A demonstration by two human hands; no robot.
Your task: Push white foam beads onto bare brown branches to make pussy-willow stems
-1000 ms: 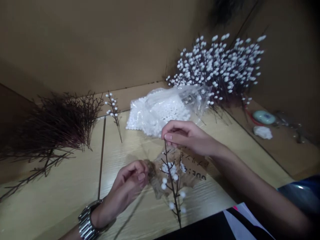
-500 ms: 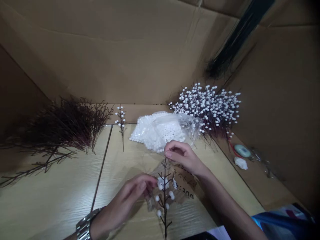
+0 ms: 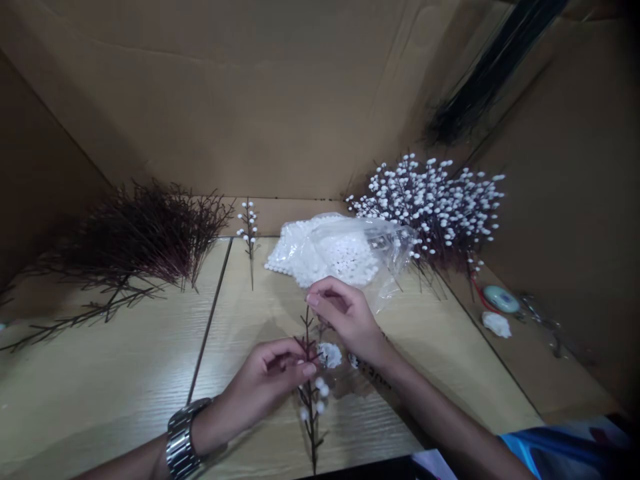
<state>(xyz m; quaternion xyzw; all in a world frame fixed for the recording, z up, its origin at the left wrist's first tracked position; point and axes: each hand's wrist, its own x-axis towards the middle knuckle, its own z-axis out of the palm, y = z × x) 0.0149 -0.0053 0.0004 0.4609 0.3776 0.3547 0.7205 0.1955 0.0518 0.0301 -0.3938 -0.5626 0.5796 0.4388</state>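
Note:
A dark artificial berry branch (image 3: 311, 427) stands upright in front of me, with a few white berries on its lower twigs and bare twigs above. My right hand (image 3: 347, 320) pinches its top tip between thumb and fingers. Lower down, my left hand (image 3: 280, 370), with a metal watch at the wrist, has thumb and fingertips closed around the stem; whether a berry is also between them is hard to see. Behind the branch, a small white clump (image 3: 330, 355) lies on a clear plastic piece on the table. A clear bag of white berries (image 3: 325, 253) lies beyond my hands.
Bare brown branches (image 3: 150, 233) are heaped on the left. One berried branch (image 3: 250, 230) lies at the back, and a pile of berried branches (image 3: 430, 200) on the right. A pale green oval object (image 3: 501, 299) and white lump (image 3: 497, 325) sit near the right cardboard wall (image 3: 575, 220).
My left hand has moved from beside the branch onto its stem. My right hand keeps the tip, and the branch has shifted a little left in view.

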